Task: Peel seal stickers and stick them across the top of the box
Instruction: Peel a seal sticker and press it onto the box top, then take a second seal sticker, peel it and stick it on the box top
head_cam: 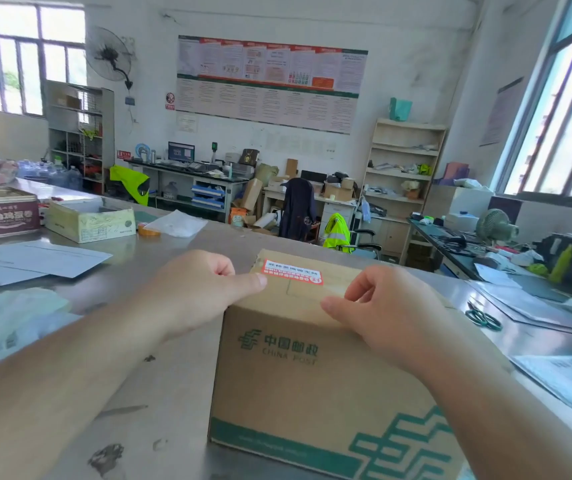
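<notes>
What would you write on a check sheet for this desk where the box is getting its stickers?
Surface: grey counter, stained.
Job's things: cardboard box with one red sticker on top.
Clutter: red tin, pale tin, tape roll, papers, scissors.
Hands: left hand thumb presses the sticker's end; right hand thumb touches the box top, fingers curled.
Cables: nothing seen on the counter.
Surroundings: shelves, wall poster, wall fan, windows.

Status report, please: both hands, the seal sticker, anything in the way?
Left hand curled, thumb pressing at seal sticker left end. Right hand curled on box top edge, grip unclear. Sticker flat across top. Nothing obstructing.
</notes>
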The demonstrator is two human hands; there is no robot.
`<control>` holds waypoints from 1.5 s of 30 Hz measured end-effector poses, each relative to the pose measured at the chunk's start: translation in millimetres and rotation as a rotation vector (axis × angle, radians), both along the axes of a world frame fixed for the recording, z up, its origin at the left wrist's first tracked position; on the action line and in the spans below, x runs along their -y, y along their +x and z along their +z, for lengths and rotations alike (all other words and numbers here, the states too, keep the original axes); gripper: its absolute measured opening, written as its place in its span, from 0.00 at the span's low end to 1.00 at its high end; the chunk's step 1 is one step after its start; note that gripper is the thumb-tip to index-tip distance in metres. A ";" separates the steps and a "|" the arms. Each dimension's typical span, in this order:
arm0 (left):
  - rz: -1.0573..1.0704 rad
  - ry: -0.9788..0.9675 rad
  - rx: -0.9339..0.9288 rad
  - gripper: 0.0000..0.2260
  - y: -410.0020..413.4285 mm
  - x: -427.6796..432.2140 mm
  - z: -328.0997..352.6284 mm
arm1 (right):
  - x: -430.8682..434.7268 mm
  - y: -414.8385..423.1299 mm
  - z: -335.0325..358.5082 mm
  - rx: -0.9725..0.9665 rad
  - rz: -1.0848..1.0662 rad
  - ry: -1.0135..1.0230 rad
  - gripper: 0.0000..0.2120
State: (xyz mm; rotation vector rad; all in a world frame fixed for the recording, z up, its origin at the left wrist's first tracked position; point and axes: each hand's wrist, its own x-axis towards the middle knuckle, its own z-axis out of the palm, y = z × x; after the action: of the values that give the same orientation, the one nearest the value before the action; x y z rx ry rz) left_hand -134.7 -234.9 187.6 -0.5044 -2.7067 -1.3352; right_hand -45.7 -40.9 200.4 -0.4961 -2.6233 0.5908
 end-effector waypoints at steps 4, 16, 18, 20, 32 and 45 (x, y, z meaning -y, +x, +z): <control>-0.078 0.045 0.006 0.22 34.3 3.7 -14.6 | -0.4 35.9 -11.4 -0.084 -0.010 -0.043 0.15; -0.297 0.112 0.074 0.22 100.5 -52.8 -86.2 | -38.6 110.2 -93.3 -0.084 -0.150 -0.223 0.18; -0.349 0.143 0.087 0.20 104.5 -66.7 -100.1 | -49.8 114.8 -107.5 -0.081 -0.179 -0.271 0.18; -0.422 0.155 0.091 0.17 111.7 -86.5 -116.8 | -66.6 123.8 -123.0 -0.074 -0.225 -0.313 0.18; -0.598 0.268 0.110 0.11 112.7 -138.6 -188.0 | -145.1 137.8 -204.2 -0.207 -0.659 -0.281 0.10; -0.644 0.293 0.141 0.09 112.8 -135.6 -191.2 | -161.5 112.6 -213.2 0.050 -0.583 0.009 0.19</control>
State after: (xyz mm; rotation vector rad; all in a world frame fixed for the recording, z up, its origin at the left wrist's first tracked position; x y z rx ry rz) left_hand -21.9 -99.3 -3.6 -1.3669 -2.4663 -1.9264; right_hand 66.9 120.6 -12.9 -1.2218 -2.3484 0.3735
